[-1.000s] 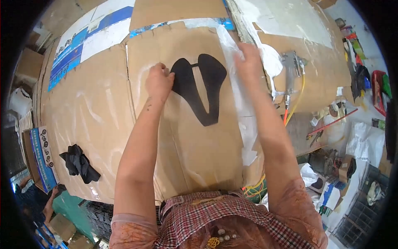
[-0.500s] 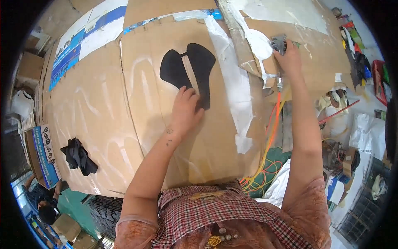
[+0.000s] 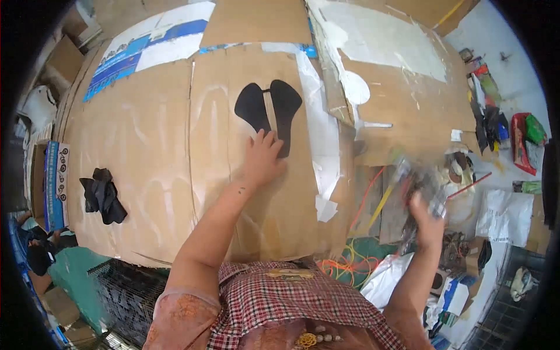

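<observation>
A flat black saddle-shaped piece with a long slot down its middle lies on the cardboard-covered table. My left hand rests at its narrow near end, fingers stretched out and touching it, with the fingertips near the slot. Off the table's right side, my right hand is wrapped round a spray gun, which is smeared by motion. Orange and yellow hoses run below and beside the gun. Pale streaks mark the cardboard around the black piece.
A crumpled black bundle lies on the table's left part. White paper strips and a round white patch lie right of the black piece. Tangled hoses hang at the near edge. A person is at the lower left.
My right hand has lifted the spray gun off the table's right part and swung it toward me and slightly right. My left hand stays at the black piece.
</observation>
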`<control>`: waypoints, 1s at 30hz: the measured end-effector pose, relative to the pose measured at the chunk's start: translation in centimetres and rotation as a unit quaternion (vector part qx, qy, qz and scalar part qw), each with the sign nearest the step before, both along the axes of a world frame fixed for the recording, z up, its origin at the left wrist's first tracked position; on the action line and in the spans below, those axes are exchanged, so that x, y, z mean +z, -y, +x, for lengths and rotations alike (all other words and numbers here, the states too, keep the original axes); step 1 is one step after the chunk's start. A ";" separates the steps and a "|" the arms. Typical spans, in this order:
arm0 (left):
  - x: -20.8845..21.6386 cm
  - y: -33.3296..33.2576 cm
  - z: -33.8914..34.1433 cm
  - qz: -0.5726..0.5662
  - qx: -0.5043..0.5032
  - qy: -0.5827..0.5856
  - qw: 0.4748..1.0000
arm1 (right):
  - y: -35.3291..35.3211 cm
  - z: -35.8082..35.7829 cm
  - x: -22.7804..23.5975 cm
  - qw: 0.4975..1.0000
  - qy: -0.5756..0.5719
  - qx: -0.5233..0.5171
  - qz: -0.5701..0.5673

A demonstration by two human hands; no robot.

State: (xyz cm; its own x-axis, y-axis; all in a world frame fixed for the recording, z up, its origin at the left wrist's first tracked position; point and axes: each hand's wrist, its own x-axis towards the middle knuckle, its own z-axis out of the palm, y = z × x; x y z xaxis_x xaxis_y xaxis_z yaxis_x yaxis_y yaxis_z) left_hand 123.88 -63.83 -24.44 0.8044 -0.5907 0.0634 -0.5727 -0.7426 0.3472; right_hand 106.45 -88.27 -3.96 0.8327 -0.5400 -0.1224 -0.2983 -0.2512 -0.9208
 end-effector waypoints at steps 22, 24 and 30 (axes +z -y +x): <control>-1.4 1.0 0.0 0.095 -0.027 -0.040 0.994 | -6.5 -3.1 -0.3 0.975 0.066 0.180 0.116; -1.8 0.9 0.1 0.094 -0.015 -0.033 0.995 | -6.4 -3.4 -0.8 0.977 0.050 0.176 0.108; -1.9 1.0 0.1 0.077 -0.016 -0.033 0.996 | -5.6 -3.6 -0.5 0.988 0.086 0.076 0.106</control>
